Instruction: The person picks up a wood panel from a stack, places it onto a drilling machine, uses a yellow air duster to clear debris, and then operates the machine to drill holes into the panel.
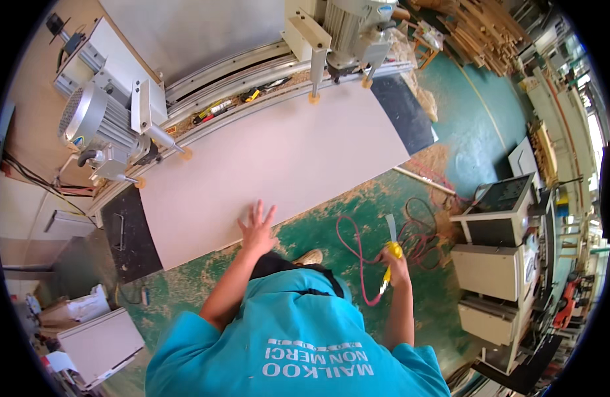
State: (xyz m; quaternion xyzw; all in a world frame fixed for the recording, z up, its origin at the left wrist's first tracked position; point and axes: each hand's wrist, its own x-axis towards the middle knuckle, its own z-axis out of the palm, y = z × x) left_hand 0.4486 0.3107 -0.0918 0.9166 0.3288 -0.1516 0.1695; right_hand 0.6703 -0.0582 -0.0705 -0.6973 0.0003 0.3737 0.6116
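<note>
My left hand (258, 231) lies with its fingers spread on the near edge of a large pale board (285, 155). Under rubber-tipped clamp feet, the board rests across dark support plates at both ends. Off to the right, above the floor, my right hand (395, 263) is wrapped round a yellow air blow gun (394, 250) with a flat grey nozzle pointing away from me. A pink air hose (364, 281) runs from the lower end of the gun and loops over the floor. My fingers partly hide the gun's handle.
Two machine motors, a left one (96, 119) and a right one (358, 30), stand behind the board. Yellow-handled tools (252, 94) lie on the dusty machine rail. A control cabinet (490, 271) stands at right, a white box (101, 345) at lower left. Sawdust covers the green floor.
</note>
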